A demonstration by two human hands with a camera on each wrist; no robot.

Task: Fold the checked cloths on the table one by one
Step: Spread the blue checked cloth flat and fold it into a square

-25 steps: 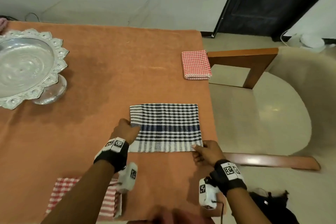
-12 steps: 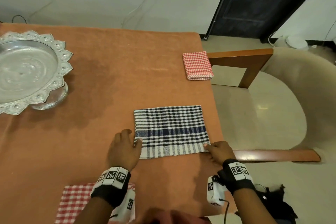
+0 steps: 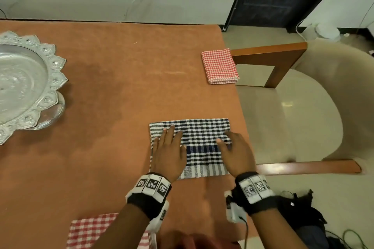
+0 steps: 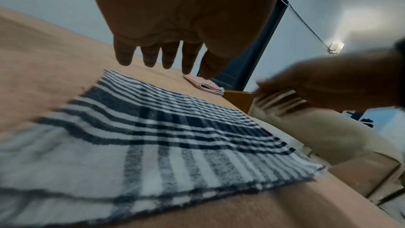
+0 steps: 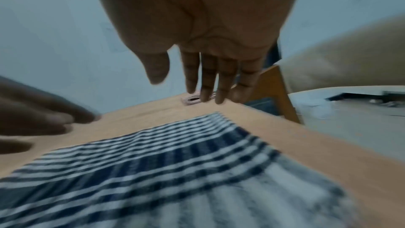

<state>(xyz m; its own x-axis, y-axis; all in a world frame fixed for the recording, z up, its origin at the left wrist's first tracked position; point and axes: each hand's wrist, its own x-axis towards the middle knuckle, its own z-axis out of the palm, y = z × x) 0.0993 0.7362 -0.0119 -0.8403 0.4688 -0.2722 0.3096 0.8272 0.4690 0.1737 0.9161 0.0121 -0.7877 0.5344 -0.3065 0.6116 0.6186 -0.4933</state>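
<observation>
A blue-and-white checked cloth lies folded flat near the table's right edge. My left hand is over its left half, fingers straight and spread. My right hand is over its right half, fingers straight too. Both wrist views show the palms a little above the cloth, holding nothing. A folded red checked cloth sits further back at the right edge. Another red checked cloth lies at the near edge, partly hidden by my left forearm.
An ornate silver bowl stands at the far left of the orange table. A cream chair with wooden arms is right beside the table's right edge. A dark bag and cables lie on the floor at the lower right.
Both hands left the cloth's near corners and moved forward over the cloth with fingers straightened. The cloth lies where it was.
</observation>
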